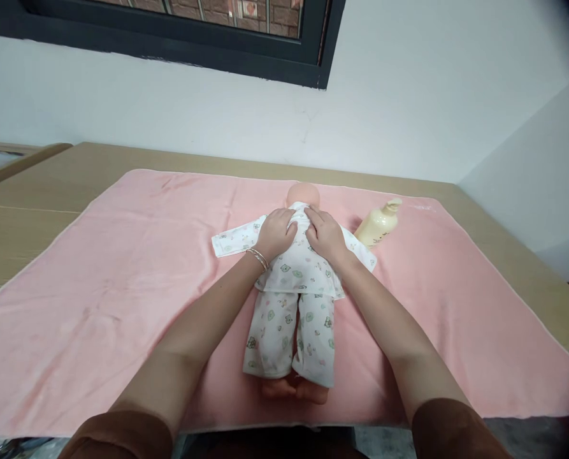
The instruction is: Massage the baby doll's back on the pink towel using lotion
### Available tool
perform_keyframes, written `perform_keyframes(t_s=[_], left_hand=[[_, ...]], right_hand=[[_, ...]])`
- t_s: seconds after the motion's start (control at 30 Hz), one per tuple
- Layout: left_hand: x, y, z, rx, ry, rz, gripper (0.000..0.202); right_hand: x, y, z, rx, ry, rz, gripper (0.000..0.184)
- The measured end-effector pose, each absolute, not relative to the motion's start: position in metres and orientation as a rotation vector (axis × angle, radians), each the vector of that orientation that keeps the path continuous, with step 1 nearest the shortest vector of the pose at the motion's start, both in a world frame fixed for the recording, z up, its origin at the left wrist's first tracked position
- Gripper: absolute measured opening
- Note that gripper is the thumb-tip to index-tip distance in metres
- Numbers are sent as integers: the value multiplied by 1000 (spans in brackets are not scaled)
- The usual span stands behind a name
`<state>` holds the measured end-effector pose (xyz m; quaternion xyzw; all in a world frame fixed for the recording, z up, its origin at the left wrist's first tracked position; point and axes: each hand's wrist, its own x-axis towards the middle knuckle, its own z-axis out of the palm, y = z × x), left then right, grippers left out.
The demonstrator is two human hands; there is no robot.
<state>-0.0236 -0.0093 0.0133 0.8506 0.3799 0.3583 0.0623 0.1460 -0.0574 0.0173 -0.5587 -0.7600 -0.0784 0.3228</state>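
A baby doll (301, 274) in a white top and trousers with a small green and pink print lies stretched out, its bald head (303, 193) away from me. No face shows on it. My left hand (276, 233) rests flat on the left side of its upper body, fingers extended toward the neck. On the right side, my right hand (327, 236) lies the same way, fingers spread on the cloth. Both thumbs point inward with a narrow gap between the hands. The doll's sleeves reach out sideways, and its bare feet (296, 389) show below the trouser hems.
A pink blanket (122, 306) covers much of the wooden table (107, 156). Right of the doll, a cream pump bottle (378, 226) leans over at a tilt by the sleeve. Behind the table stand a white wall (389, 115) and a dark-framed window (308, 54).
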Motion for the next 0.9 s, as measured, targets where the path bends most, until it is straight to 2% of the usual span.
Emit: perform_keyframes(t_s=[0.2, 0.53, 0.67, 0.9], left_hand=[[-24, -9, 12, 2593, 1054, 1145, 36], [-25, -9, 6, 2561, 935, 1385, 33], [-26, -10, 6, 2576, 1014, 1387, 33], [-23, -7, 3, 2376, 1156, 1278, 36]], right_hand=[[151, -55, 17, -1319, -2065, -217, 52], [149, -58, 21, -1147, -1955, -355, 42], [139, -68, 34, -1276, -1899, -351, 44], [123, -70, 33, -1589, -2017, -33, 50]])
